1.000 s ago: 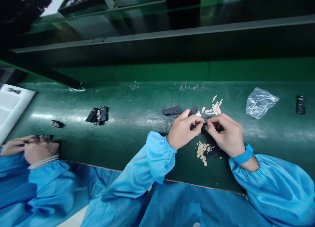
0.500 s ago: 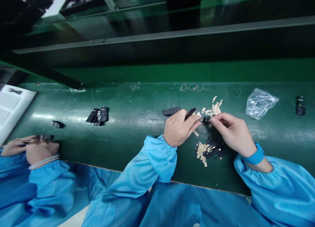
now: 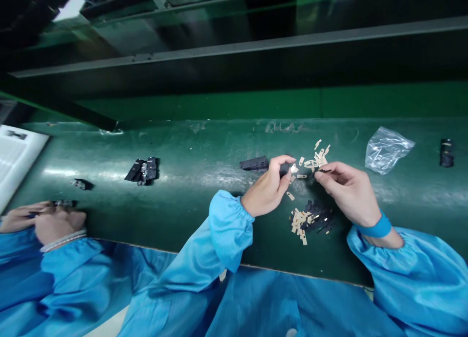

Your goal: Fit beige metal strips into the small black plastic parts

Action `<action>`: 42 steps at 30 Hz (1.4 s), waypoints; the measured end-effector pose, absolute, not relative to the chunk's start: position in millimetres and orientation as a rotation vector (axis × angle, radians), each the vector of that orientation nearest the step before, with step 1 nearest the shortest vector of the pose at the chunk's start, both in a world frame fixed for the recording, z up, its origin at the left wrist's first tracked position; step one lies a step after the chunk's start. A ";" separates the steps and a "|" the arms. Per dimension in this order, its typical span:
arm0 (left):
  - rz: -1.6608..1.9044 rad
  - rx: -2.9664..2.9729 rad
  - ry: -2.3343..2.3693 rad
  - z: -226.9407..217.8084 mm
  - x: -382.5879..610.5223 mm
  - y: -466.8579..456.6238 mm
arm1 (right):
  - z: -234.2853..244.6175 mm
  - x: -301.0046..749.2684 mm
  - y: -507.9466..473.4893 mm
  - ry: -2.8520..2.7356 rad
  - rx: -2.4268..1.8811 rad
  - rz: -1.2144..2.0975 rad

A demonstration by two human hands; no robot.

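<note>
Between right fingers [image 3: 328, 182] a dark strip [image 3: 324, 171] is pinched, left fingers [image 3: 282, 160] seemingly gripping a black piece [image 3: 284, 169].

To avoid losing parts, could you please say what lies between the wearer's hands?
In the head view, loose cream pieces lie between the left hand and right hand.

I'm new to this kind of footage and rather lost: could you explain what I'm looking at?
There is no machine here: you see a person's bare hands, filmed by a camera worn on the head, looking forward and down. On the green table lie loose cream pieces, a mixed pile of cream and dark bits, dark flat parts and a clear plastic bag. The left hand holds a black part; the right hand pinches a thin dark piece. At far left are a co-worker's hands.
</note>
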State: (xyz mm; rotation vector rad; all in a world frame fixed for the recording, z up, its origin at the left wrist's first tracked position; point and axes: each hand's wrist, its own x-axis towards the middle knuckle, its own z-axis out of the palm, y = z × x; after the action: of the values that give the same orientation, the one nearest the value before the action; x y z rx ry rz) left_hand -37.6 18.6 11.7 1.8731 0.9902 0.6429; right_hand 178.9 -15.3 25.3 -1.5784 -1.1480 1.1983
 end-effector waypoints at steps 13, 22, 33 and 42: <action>0.567 1.099 0.875 3.3 -21.6 16.8 | 6.0 164.2 -26.7 -1.317 -1.590 0.964; 0.547 1.038 0.782 7.2 -22.7 16.4 | 5.8 166.3 -24.5 -1.317 -1.583 0.991; 0.578 1.011 0.742 5.6 -22.6 15.7 | 7.6 165.4 -29.1 -1.449 -1.600 0.878; 0.620 1.027 0.755 4.7 -17.2 12.6 | 8.6 163.2 -29.4 -1.396 -1.623 0.849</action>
State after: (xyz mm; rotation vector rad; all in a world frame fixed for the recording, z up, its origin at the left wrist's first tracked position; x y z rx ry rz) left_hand -17.2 12.6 4.7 1.0275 0.7555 0.6199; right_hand 163.2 -29.4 8.6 -1.6226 -1.3963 0.8490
